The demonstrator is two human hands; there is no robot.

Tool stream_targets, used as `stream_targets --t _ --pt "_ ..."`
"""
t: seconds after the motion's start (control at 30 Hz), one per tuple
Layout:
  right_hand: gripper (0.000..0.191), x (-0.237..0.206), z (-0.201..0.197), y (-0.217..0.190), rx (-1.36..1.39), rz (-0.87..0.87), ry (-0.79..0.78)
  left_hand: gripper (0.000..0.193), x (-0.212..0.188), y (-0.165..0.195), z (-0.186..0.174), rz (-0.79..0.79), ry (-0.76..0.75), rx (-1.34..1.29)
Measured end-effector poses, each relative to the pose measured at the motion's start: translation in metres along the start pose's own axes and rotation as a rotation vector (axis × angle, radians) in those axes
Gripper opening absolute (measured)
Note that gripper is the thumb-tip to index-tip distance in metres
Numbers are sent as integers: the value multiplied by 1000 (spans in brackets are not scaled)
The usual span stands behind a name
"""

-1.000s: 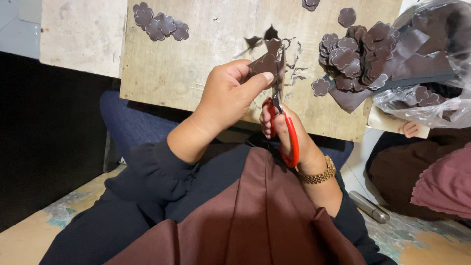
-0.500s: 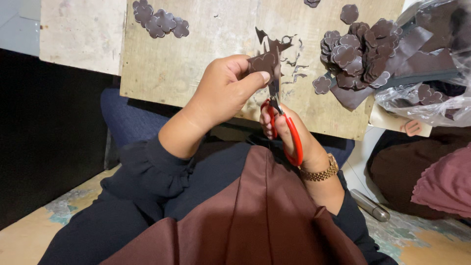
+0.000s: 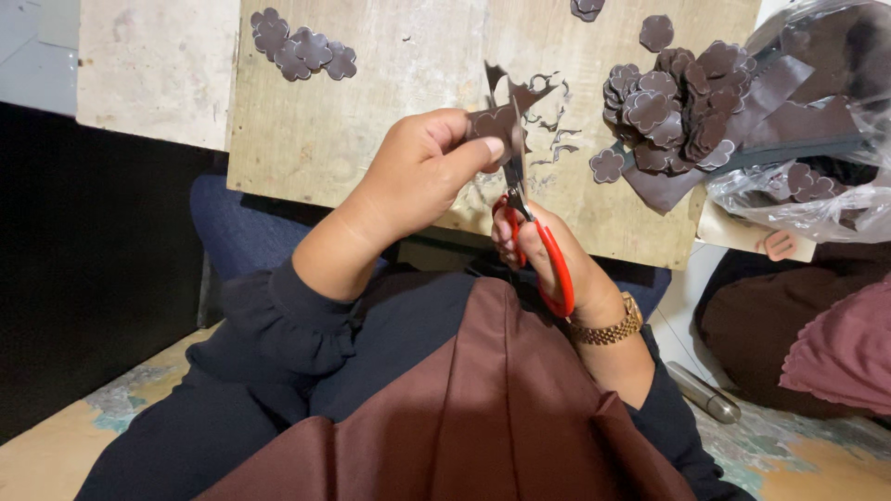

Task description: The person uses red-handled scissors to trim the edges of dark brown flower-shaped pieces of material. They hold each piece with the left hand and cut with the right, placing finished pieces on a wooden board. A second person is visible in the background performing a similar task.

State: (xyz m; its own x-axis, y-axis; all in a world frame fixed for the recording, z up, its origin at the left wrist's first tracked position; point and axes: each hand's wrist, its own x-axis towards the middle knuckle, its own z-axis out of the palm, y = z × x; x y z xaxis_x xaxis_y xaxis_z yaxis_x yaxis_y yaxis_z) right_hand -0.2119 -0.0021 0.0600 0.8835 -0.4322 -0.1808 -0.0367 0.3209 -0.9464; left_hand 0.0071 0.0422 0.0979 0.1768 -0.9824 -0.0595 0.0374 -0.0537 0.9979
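Scrap [image 3: 497, 121] pinched in left hand [image 3: 418, 176] fingers at frame centre, above counter [image 3: 390, 93]. Right hand [image 3: 548, 260] fingers closed through red scissors [image 3: 534, 237], blades at scrap. Looks thin, light, floppy; hold close to cut line. Cut flowers [image 3: 664, 107] upper right.

Matt brown sheet piece [image 3: 497, 125], scissors [image 3: 534, 232] with glossy red plastic handles and metal blades, rough bare wooden board [image 3: 371, 121], crinkly clear plastic bag [image 3: 817, 195].

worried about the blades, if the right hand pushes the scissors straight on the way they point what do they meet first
The right hand aims the red-handled scissors up at the dark brown piece pinched by the left hand; they would likely meet that first.
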Motion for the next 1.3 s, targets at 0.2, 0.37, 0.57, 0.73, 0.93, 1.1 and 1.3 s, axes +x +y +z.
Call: stream_targets --t 0.2,0.37,0.57,0.73,0.93,1.1,1.3 --pt "68 3 -2 3 -15 -10 -14 25 -2 4 -1 112 19 325" --pt "72 2 -1 4 -30 -31 -7 27 -5 10 0 168 23 449" --pt "70 -2 -4 7 -40 -42 8 24 -3 8 4 165 49 385" --pt "74 2 -4 10 -11 -28 5 30 -2 11 6 99 71 380" --pt "74 1 -8 6 -77 -84 -17 26 0 13 10 75 9 368" --pt "73 -1 -10 9 -52 -51 -5 19 -1 11 13 50 16 275" --pt "72 0 -15 8 -177 -70 -25 23 -1 14 14 -51 -53 171"
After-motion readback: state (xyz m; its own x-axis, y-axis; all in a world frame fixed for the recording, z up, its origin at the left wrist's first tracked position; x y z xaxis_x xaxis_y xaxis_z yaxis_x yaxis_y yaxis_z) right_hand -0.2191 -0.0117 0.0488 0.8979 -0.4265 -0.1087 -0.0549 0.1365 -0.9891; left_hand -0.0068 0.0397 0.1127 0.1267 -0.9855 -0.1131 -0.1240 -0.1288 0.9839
